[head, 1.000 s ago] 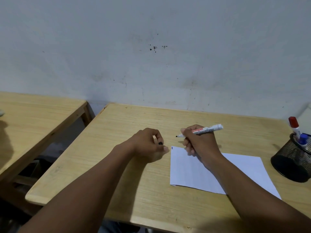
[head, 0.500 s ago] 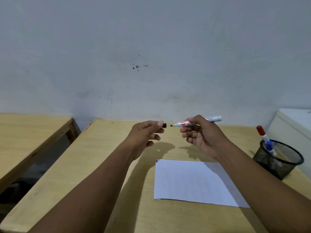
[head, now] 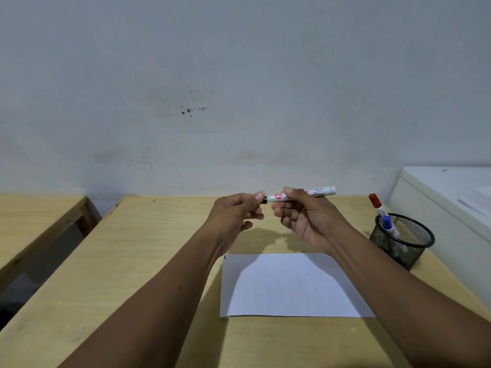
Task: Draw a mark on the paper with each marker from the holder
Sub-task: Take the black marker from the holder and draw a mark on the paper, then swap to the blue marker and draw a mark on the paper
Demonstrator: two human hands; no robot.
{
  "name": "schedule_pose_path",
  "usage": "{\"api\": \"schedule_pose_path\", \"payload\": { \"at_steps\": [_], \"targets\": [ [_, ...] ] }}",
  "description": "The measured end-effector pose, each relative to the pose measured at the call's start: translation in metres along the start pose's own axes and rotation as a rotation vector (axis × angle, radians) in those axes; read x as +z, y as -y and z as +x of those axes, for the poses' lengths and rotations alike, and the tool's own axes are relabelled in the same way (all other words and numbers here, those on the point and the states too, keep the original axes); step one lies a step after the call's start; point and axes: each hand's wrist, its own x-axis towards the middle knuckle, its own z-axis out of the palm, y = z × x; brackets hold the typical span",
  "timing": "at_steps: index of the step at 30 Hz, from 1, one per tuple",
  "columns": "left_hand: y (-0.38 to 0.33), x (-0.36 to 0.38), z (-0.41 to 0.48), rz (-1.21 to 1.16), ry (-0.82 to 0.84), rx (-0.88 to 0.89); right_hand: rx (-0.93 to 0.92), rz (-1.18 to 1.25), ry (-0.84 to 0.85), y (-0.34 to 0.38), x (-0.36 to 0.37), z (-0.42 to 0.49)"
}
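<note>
Both forearms reach forward from the bottom edge and meet above the far half of the worktop point(head: 138, 261), hands raised clear of the wood. The right hand point(head: 305, 219) is turned palm toward the camera, fingers curled, and pinches the white marker point(head: 300, 194) around the middle of its barrel between thumb and fingertips. The left hand point(head: 236, 213) faces it with knuckles outward, its thumb and forefinger closed on a small black cap point(head: 265, 200) that sits at the marker's left end; whether the cap is fully seated cannot be told. The marker lies nearly level, its long axis running left to right, the capped end pointing toward the left hand and the flat white rear end sticking out past the right hand, slightly higher. Below the marker and nearer the camera, a white sheet of paper point(head: 292, 285) lies flat on the worktop, with a short dark mark point(head: 224, 257) at its far left corner. To the right of the marker stands a black mesh holder point(head: 403, 240) with a red-capped marker point(head: 377, 205) and a blue-capped marker point(head: 388, 224) leaning in it, caps up. Beyond the holder is a white cabinet point(head: 451, 197). Left of the marker, across a gap, is a second wooden table point(head: 34, 219). A pale, scuffed wall point(head: 239, 88) rises behind.
</note>
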Motion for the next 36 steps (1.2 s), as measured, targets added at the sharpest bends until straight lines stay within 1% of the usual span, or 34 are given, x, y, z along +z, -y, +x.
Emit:
{"api": "schedule_pose_path", "payload": {
  "at_steps": [4, 6, 8, 11, 13, 15, 17, 20, 22, 25, 27, 29, 32, 34, 36],
  "targets": [
    [-0.013, 0.024, 0.003, 0.052, 0.036, 0.073, -0.036, 0.106, -0.028, 0.011, -0.012, -0.016],
    [-0.024, 0.039, 0.001, 0.105, 0.076, 0.111, -0.044, 0.086, -0.045, 0.023, -0.016, -0.027],
    [-0.038, 0.055, -0.001, 0.157, 0.121, 0.15, -0.006, -0.055, -0.006, 0.041, -0.021, -0.041],
    [-0.061, 0.077, -0.001, 0.153, 0.151, 0.201, 0.176, -0.393, 0.063, 0.079, -0.041, -0.067],
    [-0.075, 0.087, 0.0, 0.187, 0.152, 0.242, 0.28, -0.592, 0.052, 0.107, -0.064, -0.084],
    [-0.082, 0.095, 0.001, 0.27, 0.169, 0.299, 0.294, -0.755, -0.051, 0.133, -0.089, -0.097],
    [-0.083, 0.105, 0.002, 0.352, 0.182, 0.353, 0.264, -0.905, -0.202, 0.149, -0.111, -0.102],
    [-0.074, 0.119, 0.004, 0.487, 0.194, 0.416, 0.23, -1.111, -0.367, 0.148, -0.127, -0.094],
    [-0.069, 0.127, 0.006, 0.611, 0.188, 0.485, 0.186, -1.203, -0.411, 0.136, -0.126, -0.087],
    [-0.058, 0.142, 0.008, 0.756, 0.197, 0.539, 0.136, -1.241, -0.415, 0.114, -0.126, -0.078],
    [-0.049, 0.194, 0.012, 0.848, 0.297, 0.528, 0.103, -1.192, -0.511, 0.115, -0.163, -0.088],
    [-0.043, 0.197, 0.011, 0.917, 0.332, 0.513, 0.062, -1.22, -0.527, 0.108, -0.166, -0.082],
    [-0.036, 0.193, 0.014, 0.969, 0.387, 0.482, -0.014, -1.197, -0.513, 0.107, -0.158, -0.077],
    [-0.029, 0.191, 0.015, 1.031, 0.397, 0.485, -0.065, -1.188, -0.512, 0.106, -0.155, -0.072],
    [-0.027, 0.191, 0.016, 1.034, 0.385, 0.498, -0.119, -1.173, -0.513, 0.108, -0.151, -0.07]
  ]
}}
